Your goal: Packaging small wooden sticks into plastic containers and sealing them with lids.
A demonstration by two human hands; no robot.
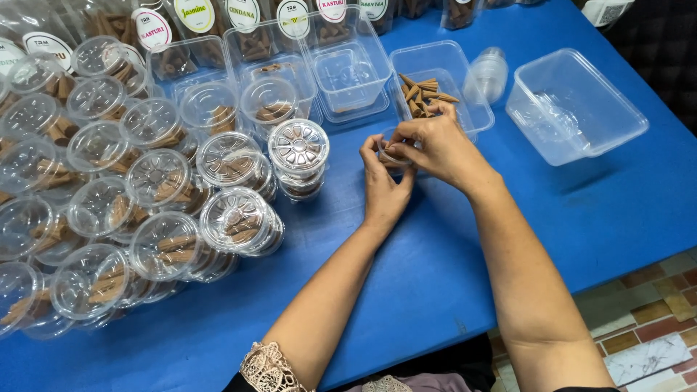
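Note:
My left hand (383, 187) cups a small round clear plastic container (392, 154) from below, just above the blue table (435, 276). My right hand (435, 144) pinches over the container's top, fingertips at its rim, with a brown incense cone between them. Right behind the hands a clear rectangular tub (465, 72) holds a loose pile of brown incense cones (422, 94). Whether the small container has cones inside is hidden by my fingers.
Many lidded round containers of cones (160, 210) are stacked over the table's left half, a short stack (298, 156) nearest my hands. Empty clear tubs (573, 105) (348, 72), a small clear bottle (485, 72) and labelled bags (196, 22) line the back. Tiled floor (646, 319) lies right.

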